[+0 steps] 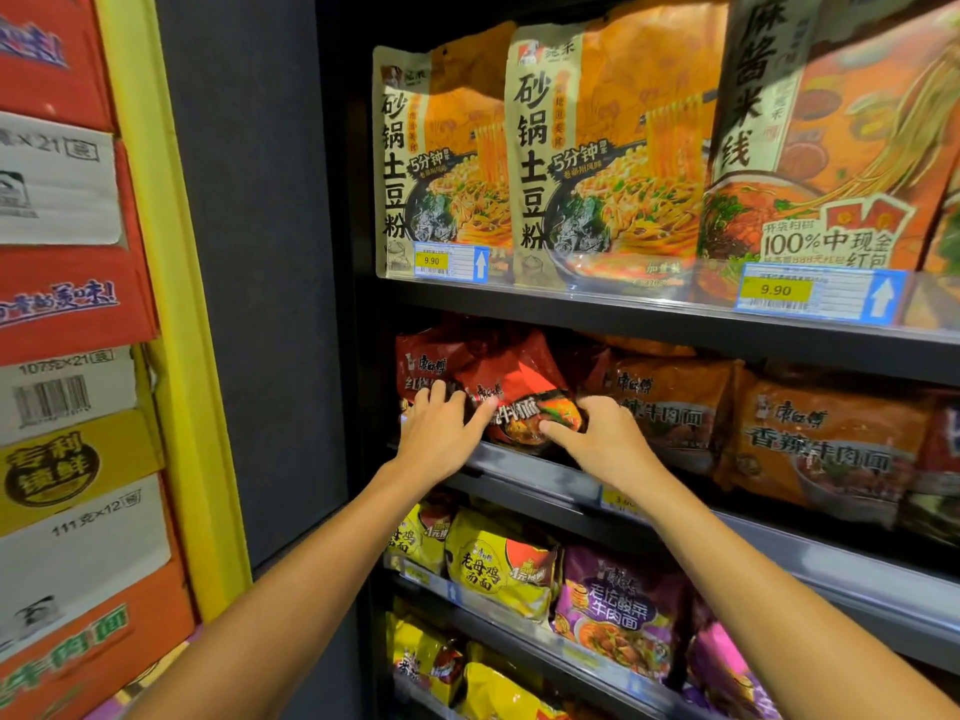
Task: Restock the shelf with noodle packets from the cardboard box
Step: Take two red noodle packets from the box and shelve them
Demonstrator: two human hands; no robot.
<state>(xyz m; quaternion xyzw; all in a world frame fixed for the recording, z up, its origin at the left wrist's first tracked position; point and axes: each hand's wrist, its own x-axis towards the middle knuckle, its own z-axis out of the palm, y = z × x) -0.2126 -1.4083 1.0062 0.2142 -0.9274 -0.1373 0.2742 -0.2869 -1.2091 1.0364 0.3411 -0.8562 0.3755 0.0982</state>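
Observation:
A red noodle packet [519,402] lies tilted at the left end of the middle shelf [524,472]. My left hand [439,433] rests on its left side with fingers spread, also touching another red packet [423,366] behind it. My right hand [597,439] holds the packet's right lower edge, thumb on its front and fingers curled behind. The cardboard box of the task cannot be told apart from the stacked cartons.
Orange noodle packets [675,407] fill the middle shelf to the right. Tall orange bags [597,158] stand on the shelf above, yellow [498,563] and purple [618,610] packets below. Stacked cartons [67,356] rise at the left behind a yellow post [176,283].

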